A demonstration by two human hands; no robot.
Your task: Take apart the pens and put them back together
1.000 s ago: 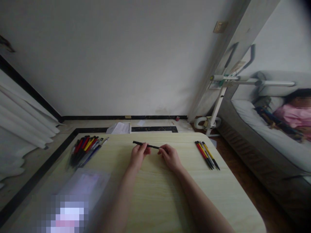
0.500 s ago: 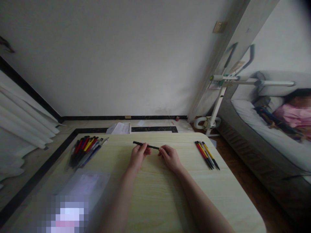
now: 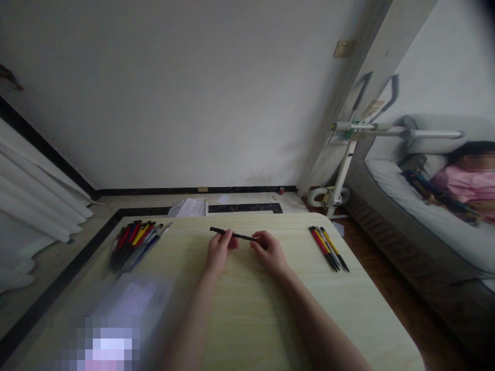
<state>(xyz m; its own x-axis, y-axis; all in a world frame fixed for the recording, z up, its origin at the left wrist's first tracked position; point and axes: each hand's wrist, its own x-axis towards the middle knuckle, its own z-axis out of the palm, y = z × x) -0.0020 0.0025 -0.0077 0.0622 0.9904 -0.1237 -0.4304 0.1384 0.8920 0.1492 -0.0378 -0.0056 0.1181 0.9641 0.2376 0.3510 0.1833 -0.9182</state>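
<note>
Fingers of the right hand [image 3: 270, 253] shift slightly at a black pen's [image 3: 242, 236] right end, their pinch unclear; the left hand [image 3: 218, 251] grips the pen above the table [image 3: 247, 304], apparently steadying it, between bunched pens [image 3: 136, 239] left and a pen row [image 3: 328, 249] right.

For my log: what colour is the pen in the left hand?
The pen is black, clearest in the head view.

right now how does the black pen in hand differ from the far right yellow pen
The black pen looks dark throughout; the yellow pen has a yellow barrel with black ends. The black pen is in the left hand, one end at the right hand; the yellow pen lies on the table. Both are slim.
</note>
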